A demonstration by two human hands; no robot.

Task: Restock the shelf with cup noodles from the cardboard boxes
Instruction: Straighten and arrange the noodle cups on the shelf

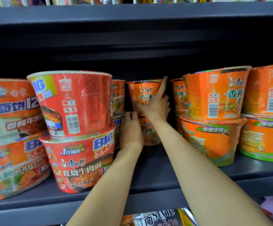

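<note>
Our right hand (155, 106) rests spread against the upper orange plastic-wrapped noodle cup (144, 93), index finger straight up its side. Our left hand (131, 129) cups the lower orange cup (150, 131), fingers curled round it.

Orange cup (146, 93) upright at the back of the dark shelf (157, 170), stacked on a second orange cup (150, 131). My right hand (155, 106) lies against its front, index finger up to the rim; my left hand (132, 128) is on the lower one. Red BIG bowls (77, 103) stacked two high left, orange bowls (214, 95) stacked right.
</note>
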